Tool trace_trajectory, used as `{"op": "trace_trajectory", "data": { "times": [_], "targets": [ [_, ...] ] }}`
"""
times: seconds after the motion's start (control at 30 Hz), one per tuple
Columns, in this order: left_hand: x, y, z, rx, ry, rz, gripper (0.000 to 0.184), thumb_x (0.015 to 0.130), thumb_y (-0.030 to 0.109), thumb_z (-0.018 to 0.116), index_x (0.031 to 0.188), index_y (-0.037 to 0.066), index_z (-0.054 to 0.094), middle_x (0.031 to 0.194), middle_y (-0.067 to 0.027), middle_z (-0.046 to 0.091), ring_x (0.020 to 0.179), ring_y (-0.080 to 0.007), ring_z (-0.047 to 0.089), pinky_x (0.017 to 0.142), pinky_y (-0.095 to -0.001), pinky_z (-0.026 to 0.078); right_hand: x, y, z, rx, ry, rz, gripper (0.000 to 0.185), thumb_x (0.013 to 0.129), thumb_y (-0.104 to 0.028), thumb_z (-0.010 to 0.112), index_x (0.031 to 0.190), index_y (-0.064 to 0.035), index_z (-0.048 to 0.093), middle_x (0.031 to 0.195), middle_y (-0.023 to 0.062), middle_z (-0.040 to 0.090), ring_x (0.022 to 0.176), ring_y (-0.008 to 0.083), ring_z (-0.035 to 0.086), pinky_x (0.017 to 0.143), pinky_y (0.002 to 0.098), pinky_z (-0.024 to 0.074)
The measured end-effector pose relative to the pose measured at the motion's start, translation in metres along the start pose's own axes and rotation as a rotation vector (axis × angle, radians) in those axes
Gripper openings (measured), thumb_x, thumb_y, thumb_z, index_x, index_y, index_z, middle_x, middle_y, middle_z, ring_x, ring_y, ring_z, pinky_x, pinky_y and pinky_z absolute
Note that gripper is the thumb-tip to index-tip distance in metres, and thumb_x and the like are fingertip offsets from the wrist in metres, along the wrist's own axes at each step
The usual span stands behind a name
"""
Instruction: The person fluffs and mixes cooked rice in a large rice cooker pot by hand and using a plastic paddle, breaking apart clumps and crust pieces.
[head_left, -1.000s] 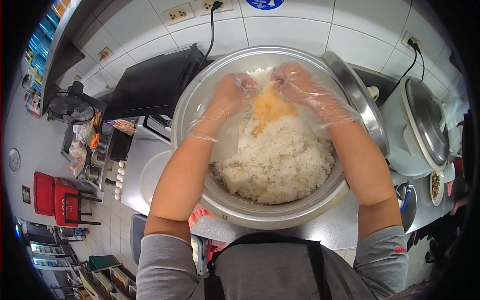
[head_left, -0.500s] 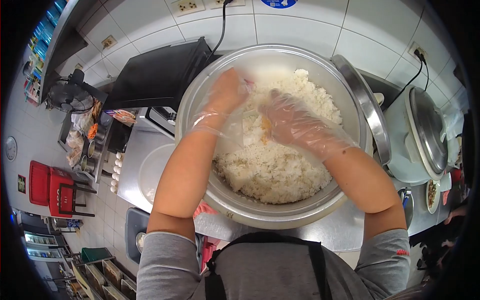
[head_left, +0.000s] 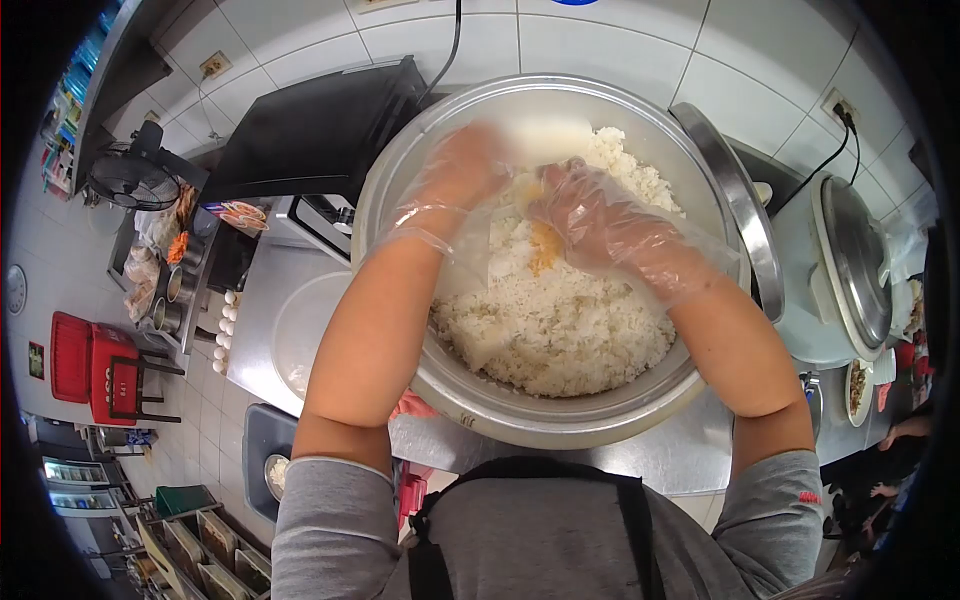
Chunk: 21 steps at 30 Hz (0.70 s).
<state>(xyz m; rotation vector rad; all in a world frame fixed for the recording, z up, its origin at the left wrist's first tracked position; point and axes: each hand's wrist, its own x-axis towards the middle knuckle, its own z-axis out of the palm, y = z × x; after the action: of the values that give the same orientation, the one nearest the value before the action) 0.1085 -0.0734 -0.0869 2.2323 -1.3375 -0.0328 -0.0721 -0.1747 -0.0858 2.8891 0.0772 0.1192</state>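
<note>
A wide metal pot (head_left: 455, 400) holds a mound of white rice (head_left: 570, 335) with a yellowish patch (head_left: 543, 248) near its middle. My left hand (head_left: 468, 165), in a clear plastic glove, is over the pot's far left part; motion smears its fingers. Beside it, my right hand (head_left: 590, 215), gloved the same way, curls its fingers at the upper edge of the yellowish patch. Whatever those fingers hold is hidden.
A metal lid (head_left: 735, 210) leans at the pot's right, beside a lidded cooker (head_left: 835, 270). A black appliance (head_left: 300, 135) stands at the left. Eggs (head_left: 226, 325) line the steel counter's left edge (head_left: 262, 340). Part of another person's arm (head_left: 908, 428) shows at far right.
Both hands first moved apart from the yellowish patch's sides; my right hand came down and left over it, then slightly up. More rice shows at the pot's far right. The view has shifted.
</note>
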Motion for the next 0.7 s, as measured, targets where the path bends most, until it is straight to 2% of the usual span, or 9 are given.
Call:
{"op": "trace_trajectory", "data": {
  "times": [0.07, 0.2, 0.27, 0.37, 0.47, 0.57, 0.7],
  "targets": [
    [0.0, 0.006, -0.006, -0.005, -0.065, -0.046, 0.017, 0.075, 0.019, 0.069, 0.09, 0.01, 0.069, 0.092, -0.0179, 0.069, 0.093, -0.0339, 0.066, 0.086, -0.0406, 0.05, 0.004, 0.001, -0.009, 0.122, -0.119, 0.063, 0.047, 0.078, -0.009, 0.057, 0.126, -0.0123, 0.06, 0.134, 0.0223, 0.046, 0.119, 0.0373, 0.051, 0.105, 0.0415, 0.0411],
    [0.001, 0.01, -0.008, 0.007, -0.11, -0.058, 0.015, 0.073, 0.018, 0.071, 0.086, 0.01, 0.07, 0.087, -0.0178, 0.069, 0.089, -0.0338, 0.067, 0.082, -0.0405, 0.051, 0.014, 0.008, -0.017, 0.223, -0.208, 0.09, 0.043, 0.076, -0.009, 0.06, 0.119, -0.0106, 0.062, 0.122, 0.0176, 0.052, 0.112, 0.0354, 0.055, 0.098, 0.0413, 0.0455],
    [0.001, 0.012, -0.01, -0.014, -0.125, -0.047, 0.013, 0.072, 0.018, 0.072, 0.082, 0.009, 0.071, 0.084, -0.0175, 0.069, 0.085, -0.0332, 0.067, 0.078, -0.0398, 0.052, 0.014, 0.016, -0.017, 0.338, -0.141, 0.177, 0.042, 0.075, -0.01, 0.063, 0.116, -0.0101, 0.063, 0.119, 0.0163, 0.053, 0.112, 0.0345, 0.055, 0.096, 0.0412, 0.046],
    [-0.002, 0.017, -0.016, -0.127, -0.232, 0.033, 0.022, 0.071, 0.018, 0.076, 0.082, 0.001, 0.069, 0.073, -0.0143, 0.067, 0.071, -0.026, 0.065, 0.069, -0.0369, 0.05, 0.01, 0.034, -0.01, 0.525, -0.041, 0.265, 0.04, 0.074, -0.01, 0.065, 0.114, -0.011, 0.063, 0.117, 0.0142, 0.054, 0.113, 0.0339, 0.055, 0.094, 0.0412, 0.0464],
    [-0.008, 0.025, -0.016, -0.291, -0.466, 0.166, 0.027, 0.071, 0.023, 0.079, 0.077, -0.001, 0.069, 0.071, -0.0141, 0.066, 0.069, -0.0247, 0.063, 0.068, -0.0368, 0.05, 0.009, 0.04, -0.01, 0.552, -0.049, 0.338, 0.039, 0.075, -0.011, 0.065, 0.115, -0.0125, 0.064, 0.116, 0.0127, 0.056, 0.113, 0.0335, 0.055, 0.094, 0.0417, 0.0462],
    [-0.012, 0.038, -0.001, -0.041, -0.489, 0.146, 0.036, 0.07, 0.03, 0.082, 0.078, -0.002, 0.069, 0.071, -0.0153, 0.066, 0.068, -0.0248, 0.063, 0.068, -0.0367, 0.049, 0.01, 0.038, -0.017, 0.561, -0.103, 0.375, 0.04, 0.076, -0.012, 0.065, 0.116, -0.0141, 0.063, 0.116, 0.0127, 0.057, 0.113, 0.0335, 0.055, 0.095, 0.0425, 0.0458],
    [-0.014, 0.047, 0.005, -0.013, -0.53, 0.091, 0.036, 0.069, 0.029, 0.081, 0.083, -0.003, 0.069, 0.072, -0.0154, 0.065, 0.068, -0.0253, 0.062, 0.068, -0.0364, 0.048, 0.008, 0.042, -0.012, 0.544, -0.071, 0.379, 0.04, 0.077, -0.014, 0.065, 0.117, -0.0139, 0.063, 0.117, 0.0136, 0.057, 0.113, 0.033, 0.055, 0.094, 0.0428, 0.0456]
  ]
}}
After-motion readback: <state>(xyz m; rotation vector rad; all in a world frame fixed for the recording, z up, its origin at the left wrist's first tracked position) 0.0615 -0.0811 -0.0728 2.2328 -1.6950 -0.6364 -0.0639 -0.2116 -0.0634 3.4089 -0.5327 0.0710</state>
